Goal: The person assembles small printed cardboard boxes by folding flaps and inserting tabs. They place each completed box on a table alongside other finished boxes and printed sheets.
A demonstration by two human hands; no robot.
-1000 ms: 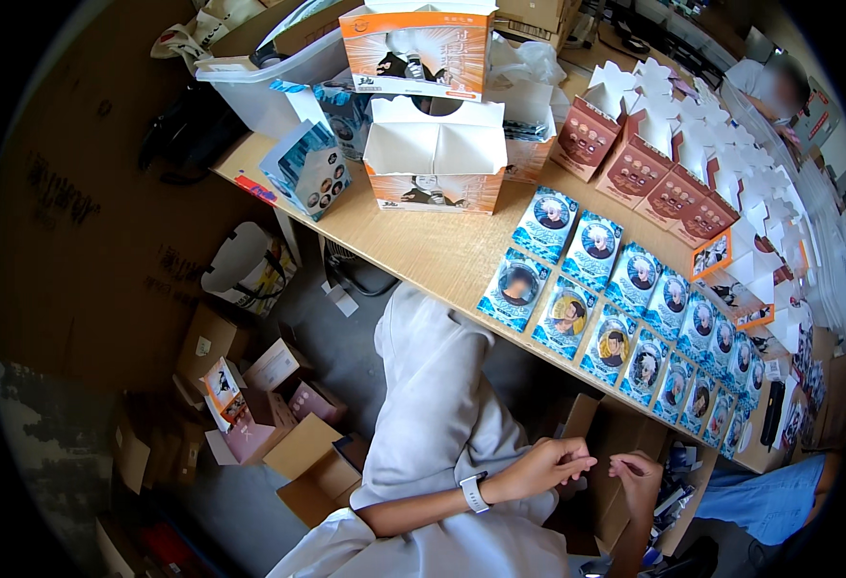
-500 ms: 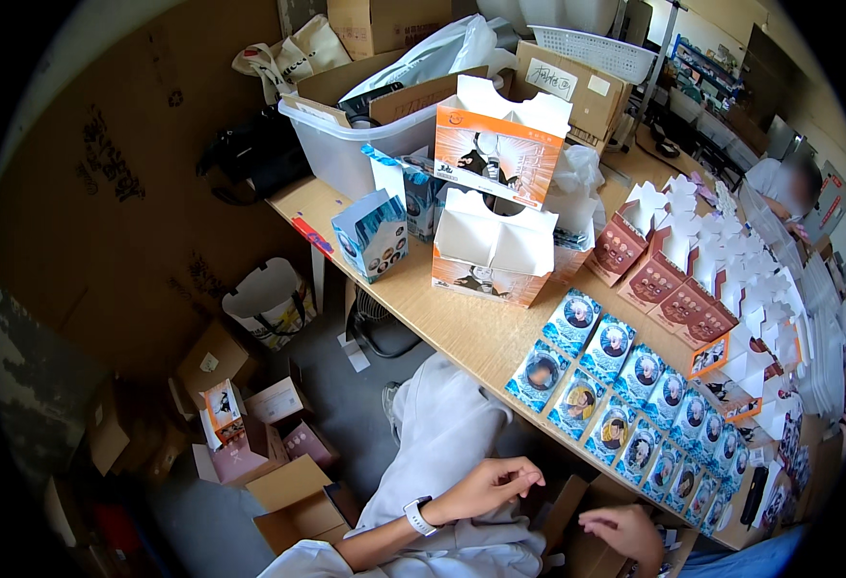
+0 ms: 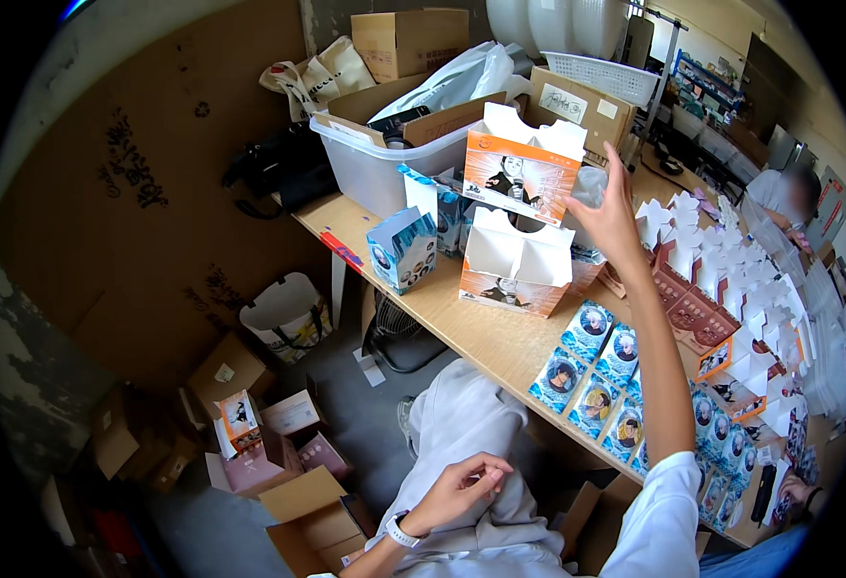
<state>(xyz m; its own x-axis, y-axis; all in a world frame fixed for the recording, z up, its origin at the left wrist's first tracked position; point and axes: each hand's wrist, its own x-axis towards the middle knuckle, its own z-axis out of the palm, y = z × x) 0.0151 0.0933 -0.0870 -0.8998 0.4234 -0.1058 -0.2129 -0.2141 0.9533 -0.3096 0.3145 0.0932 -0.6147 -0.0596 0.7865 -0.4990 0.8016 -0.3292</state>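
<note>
My right hand (image 3: pixel 608 207) is raised over the table with thumb and fingers spread, beside the upper orange-and-white display box (image 3: pixel 521 171). Its thumb is close to that box's right edge; I cannot tell whether they touch. Below this box is a second open-topped orange-and-white box (image 3: pixel 514 272) with a divider inside. My left hand (image 3: pixel 462 489), wearing a watch, hovers over my lap with loosely bent fingers and nothing visible in it. Rows of blue picture-fronted packs (image 3: pixel 593 400) lie on the table, partly hidden behind my right forearm.
Blue boxes (image 3: pixel 404 252) stand left of the orange ones, before a clear plastic bin (image 3: pixel 365 169). Dark red boxes (image 3: pixel 698 313) with raised white flaps line the right. Open cartons (image 3: pixel 317 525) sit on the floor. Another person (image 3: pixel 779 197) is at the far right.
My right hand has risen from near my lap to the upper orange box, its fingers opening out. My left hand has shifted slightly left in view. The whole view has shifted a little.
</note>
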